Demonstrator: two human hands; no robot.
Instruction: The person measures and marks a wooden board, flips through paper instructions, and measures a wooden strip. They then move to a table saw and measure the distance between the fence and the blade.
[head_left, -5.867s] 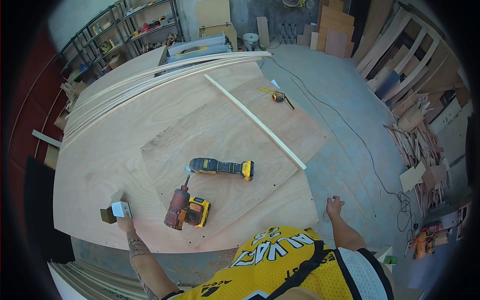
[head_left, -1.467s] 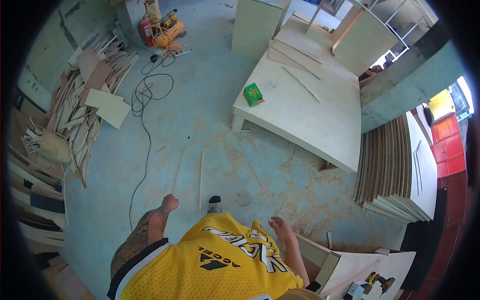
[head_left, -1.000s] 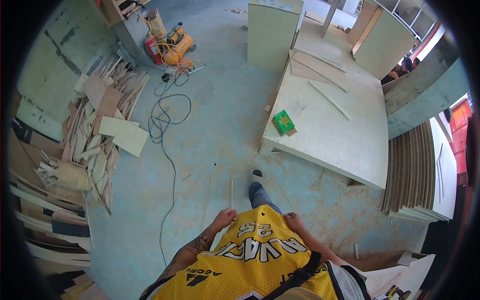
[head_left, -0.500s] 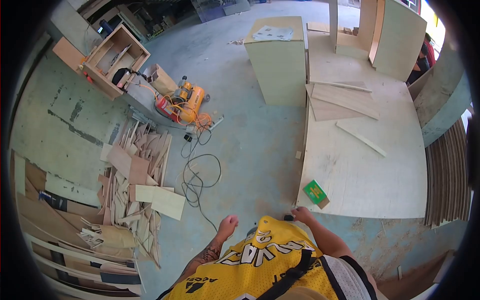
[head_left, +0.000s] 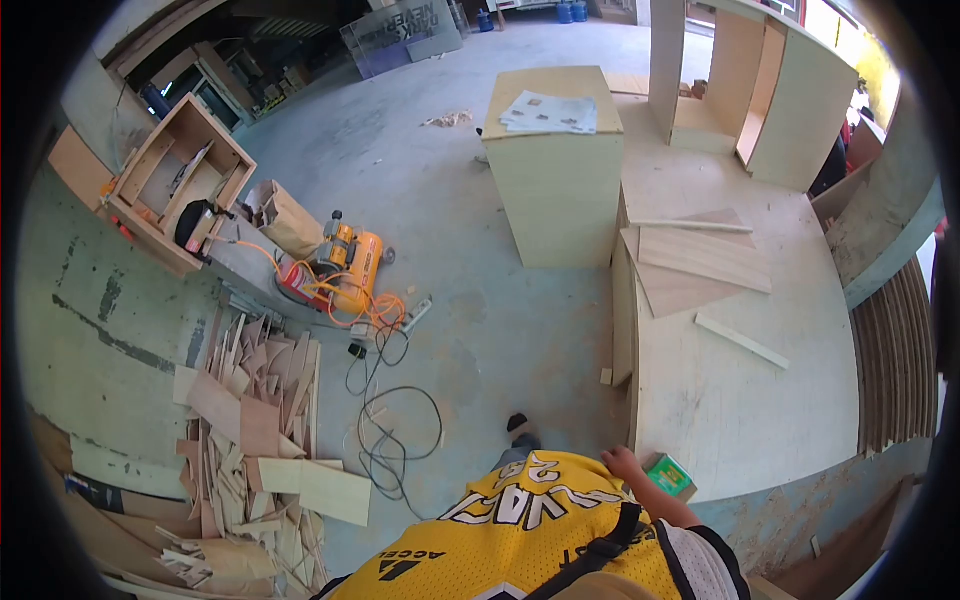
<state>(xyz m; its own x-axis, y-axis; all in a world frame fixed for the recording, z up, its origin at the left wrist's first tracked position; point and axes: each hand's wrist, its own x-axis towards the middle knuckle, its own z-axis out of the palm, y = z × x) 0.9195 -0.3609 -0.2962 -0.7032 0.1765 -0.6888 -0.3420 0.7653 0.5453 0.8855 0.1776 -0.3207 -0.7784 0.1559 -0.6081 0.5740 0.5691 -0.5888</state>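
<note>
My right hand (head_left: pixel 622 463) hangs beside the yellow jersey, at the near left corner of the pale worktable (head_left: pixel 740 420). Its fingers look curled, but whether anything is in them is too small to tell. Just right of this hand, partly behind my forearm, a green box (head_left: pixel 669 477) lies on the tabletop. My left hand is out of the picture. Farther along the same table are thin wood panels (head_left: pixel 700 265) and a narrow strip (head_left: pixel 742 341).
Left of my path lie a tangled black cable (head_left: pixel 400 425), a pile of wood scraps (head_left: pixel 255 420) and an orange compressor (head_left: pixel 360 270). A tall pale cabinet (head_left: pixel 560 195) with papers on top stands ahead. Stacked boards (head_left: pixel 893 360) are at the right; a person (head_left: pixel 830 170) is partly visible behind the shelving.
I have turned from the plywood table with the drill and walked toward the other worktable. The green box is now beside my right forearm, and my left hand has left the view.
</note>
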